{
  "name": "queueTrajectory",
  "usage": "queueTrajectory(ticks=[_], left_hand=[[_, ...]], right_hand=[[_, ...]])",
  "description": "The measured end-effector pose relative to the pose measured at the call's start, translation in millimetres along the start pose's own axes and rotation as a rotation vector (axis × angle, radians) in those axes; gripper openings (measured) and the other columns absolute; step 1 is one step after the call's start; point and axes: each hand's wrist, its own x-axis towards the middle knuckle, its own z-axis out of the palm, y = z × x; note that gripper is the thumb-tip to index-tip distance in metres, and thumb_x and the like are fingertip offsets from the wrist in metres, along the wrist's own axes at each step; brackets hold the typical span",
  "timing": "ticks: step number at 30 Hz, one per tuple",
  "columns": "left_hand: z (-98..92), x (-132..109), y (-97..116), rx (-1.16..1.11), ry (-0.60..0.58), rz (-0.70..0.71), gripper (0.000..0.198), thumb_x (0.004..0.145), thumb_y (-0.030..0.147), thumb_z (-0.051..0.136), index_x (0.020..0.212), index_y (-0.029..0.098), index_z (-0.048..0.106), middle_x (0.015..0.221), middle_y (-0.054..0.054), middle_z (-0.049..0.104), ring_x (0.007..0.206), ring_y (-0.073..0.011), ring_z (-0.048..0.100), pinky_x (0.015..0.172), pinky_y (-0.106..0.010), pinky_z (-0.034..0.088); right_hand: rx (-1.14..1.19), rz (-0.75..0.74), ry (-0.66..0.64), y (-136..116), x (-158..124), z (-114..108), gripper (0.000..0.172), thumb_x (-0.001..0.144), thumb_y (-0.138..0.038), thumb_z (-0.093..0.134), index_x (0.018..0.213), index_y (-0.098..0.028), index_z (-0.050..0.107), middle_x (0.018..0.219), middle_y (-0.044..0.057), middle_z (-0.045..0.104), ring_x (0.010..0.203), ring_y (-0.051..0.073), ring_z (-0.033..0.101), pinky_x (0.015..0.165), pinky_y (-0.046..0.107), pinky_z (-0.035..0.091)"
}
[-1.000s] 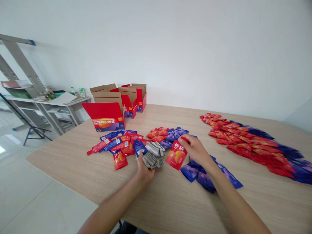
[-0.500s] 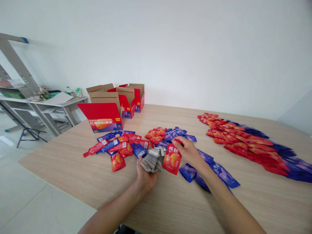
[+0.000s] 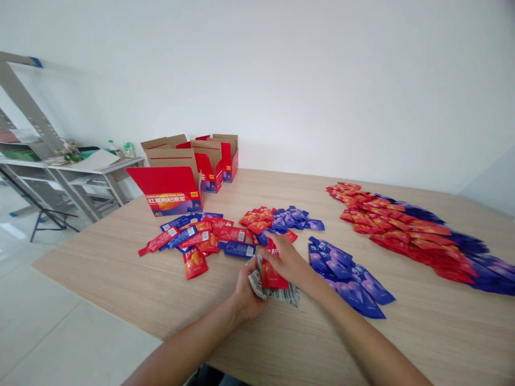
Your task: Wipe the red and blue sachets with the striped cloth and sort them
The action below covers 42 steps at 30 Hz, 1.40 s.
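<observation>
My left hand is closed around a grey striped cloth, which is bunched beneath a red pouch. From above, my right hand grips that pouch near its top, and its front with an orange fruit print faces up against the cloth. Just beyond my left hand lies a blue pouch with a white barcode label. To the right of my right hand, several blue pouches overlap on the table. Behind my hands is a small cluster of red pouches beside blue ones.
Open red cartons with brown flaps stand at the back left of the wooden table. A loose pile of red and blue pouches lies before them. Long rows of pouches stretch along the right. A grey desk stands beyond the table.
My right hand has brought the red pouch left and onto the cloth in my left hand. The blue pouch by my left fingers now lies flat on the table.
</observation>
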Motion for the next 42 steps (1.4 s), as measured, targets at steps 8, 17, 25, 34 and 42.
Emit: queueTrajectory(ticks=[8,17,25,34,42], left_hand=[[0.5,-8,21,-0.057,-0.185,-0.036,0.050,0.101,0.051,0.039,0.109,0.015,0.073,0.085,-0.013,0.077,0.093,-0.0287,0.075,0.081,-0.040,0.060],[-13.6,9,39,-0.087,-0.102,0.111,0.041,0.095,0.051,0.054,0.091,0.015,0.073,0.088,-0.014,0.078,0.109,-0.0348,0.071,0.094,-0.043,0.056],[-14.2,7,19,-0.087,-0.198,-0.106,0.046,0.096,0.055,0.051,0.114,0.018,0.071,0.092,-0.013,0.077,0.105,-0.0308,0.073,0.091,-0.042,0.058],[-15.5,6,45,-0.100,-0.075,0.012,0.049,0.097,0.056,0.048,0.071,0.017,0.064,0.067,-0.007,0.070,0.071,-0.0228,0.073,0.075,-0.036,0.060],[-3.0,4,49,-0.018,-0.018,0.062,0.041,0.099,0.047,0.047,0.092,0.015,0.072,0.083,-0.014,0.076,0.102,-0.0304,0.073,0.090,-0.039,0.058]], right_hand=[[-0.369,-0.148,0.077,-35,-22,8,0.076,0.094,-0.055,0.057,0.154,-0.011,0.040,0.160,0.026,0.032,0.150,0.046,0.025,0.116,0.066,0.029],[-0.322,-0.368,-0.004,-57,-35,33,0.093,0.092,-0.062,0.058,0.161,-0.011,0.022,0.165,0.026,0.019,0.154,0.044,0.012,0.118,0.066,0.026],[-0.353,-0.185,0.168,-37,-14,30,0.050,0.105,-0.034,0.038,0.151,-0.014,0.044,0.157,0.019,0.042,0.150,0.037,0.030,0.119,0.067,0.023],[-0.279,-0.345,0.068,-56,-30,33,0.061,0.100,-0.053,0.048,0.142,-0.009,0.055,0.142,0.022,0.057,0.133,0.034,0.052,0.112,0.051,0.044],[-0.415,-0.361,0.083,-55,-30,35,0.103,0.088,-0.075,0.052,0.150,0.006,0.036,0.158,0.034,0.030,0.152,0.042,0.023,0.122,0.058,0.023]])
